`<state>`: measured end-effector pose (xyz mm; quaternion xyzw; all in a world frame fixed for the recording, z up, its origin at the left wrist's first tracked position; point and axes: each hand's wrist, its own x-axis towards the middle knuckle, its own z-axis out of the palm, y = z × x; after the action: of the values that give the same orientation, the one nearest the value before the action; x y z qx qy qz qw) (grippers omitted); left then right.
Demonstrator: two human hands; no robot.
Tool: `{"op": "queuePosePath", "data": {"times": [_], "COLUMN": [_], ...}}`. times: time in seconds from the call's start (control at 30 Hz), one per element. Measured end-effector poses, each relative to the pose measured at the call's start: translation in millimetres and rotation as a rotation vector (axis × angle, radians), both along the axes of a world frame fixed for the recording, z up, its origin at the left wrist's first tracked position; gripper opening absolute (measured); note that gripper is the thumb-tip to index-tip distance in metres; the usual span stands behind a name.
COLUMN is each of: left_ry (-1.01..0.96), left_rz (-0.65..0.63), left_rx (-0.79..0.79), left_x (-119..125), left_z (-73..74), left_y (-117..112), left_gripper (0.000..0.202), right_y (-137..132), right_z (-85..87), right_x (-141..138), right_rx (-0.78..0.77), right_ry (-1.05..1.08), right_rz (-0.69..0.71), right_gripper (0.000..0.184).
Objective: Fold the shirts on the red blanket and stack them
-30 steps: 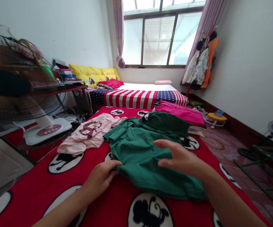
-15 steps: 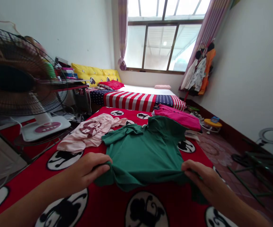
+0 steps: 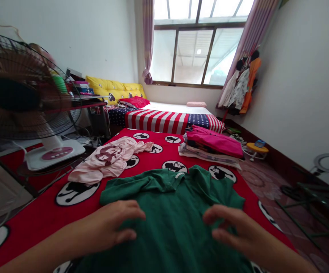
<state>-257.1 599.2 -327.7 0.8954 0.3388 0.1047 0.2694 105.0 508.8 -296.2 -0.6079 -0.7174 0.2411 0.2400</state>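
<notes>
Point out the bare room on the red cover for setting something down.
The red cover lies bare between the pale pink shirt and the folded stack, beyond the green shirt's collar. Another patch runs between the pink shirt and left arm. It's crowded nearest the person: the green shirt spreads beneath the left hand and right hand.

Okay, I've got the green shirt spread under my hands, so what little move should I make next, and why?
I'd probably use your right hand to smooth the green shirt outward at the shoulder on your right: the cloth there looks bunched beside the collar, and that hand is open just nearer you, apparently gripping nothing.
</notes>
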Motion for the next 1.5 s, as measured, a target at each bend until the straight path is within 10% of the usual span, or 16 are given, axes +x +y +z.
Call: {"op": "queuePosePath", "data": {"times": [0.17, 0.33, 0.43, 0.57, 0.73, 0.9, 1.1, 1.27, 1.5], "left_ry": [-0.047, -0.148, -0.213, -0.316, -0.278, -0.162, -0.122, -0.016, -0.068], "left_rz": [0.238, 0.216, 0.257, 0.389, 0.579, 0.531, 0.229, 0.248, 0.263], "left_rx": [0.297, 0.252, 0.161, 0.055, 0.283, 0.571, 0.433, 0.435, 0.43], "left_x": [33.2, 35.9, 31.1, 13.3, 13.4, 68.0, 124.0, 131.7, 128.2], "left_z": [-27.3, -46.1, -38.1, -11.4, 8.6, -1.7, -42.8, -78.2, -78.7], "left_y": [67.9, 98.9, 108.4, 135.5, 175.2, 156.7, 105.4, 105.6, 108.1], "left_gripper": [0.057, 0.031, 0.02, 0.028, 0.024, 0.026, 0.041, 0.05, 0.052], "right_y": [80.0, 113.3, 128.7, 145.1, 153.8, 147.8, 113.0, 84.8, 77.5], "right_z": [-4.0, -28.0, -31.9, -26.7, -34.3, -50.4, -38.6, -39.9, -40.6], "right_x": [16.2, 14.9, 20.3, 51.1, 76.3, 73.8, 108.9, 127.4, 115.5], "right_rx": [0.18, 0.21, 0.127, 0.086, 0.216, 0.26, 0.381, 0.2, 0.245], "right_ry": [0.124, 0.22, 0.31, 0.464, 0.626, 0.53, -0.19, -0.474, -0.487], "right_rz": [-0.223, -0.255, -0.277, -0.384, -0.545, -0.565, -0.587, -0.568, -0.475], "right_gripper": [0.045, 0.081, 0.09, 0.044, 0.029, 0.039, 0.03, 0.039, 0.027]}}
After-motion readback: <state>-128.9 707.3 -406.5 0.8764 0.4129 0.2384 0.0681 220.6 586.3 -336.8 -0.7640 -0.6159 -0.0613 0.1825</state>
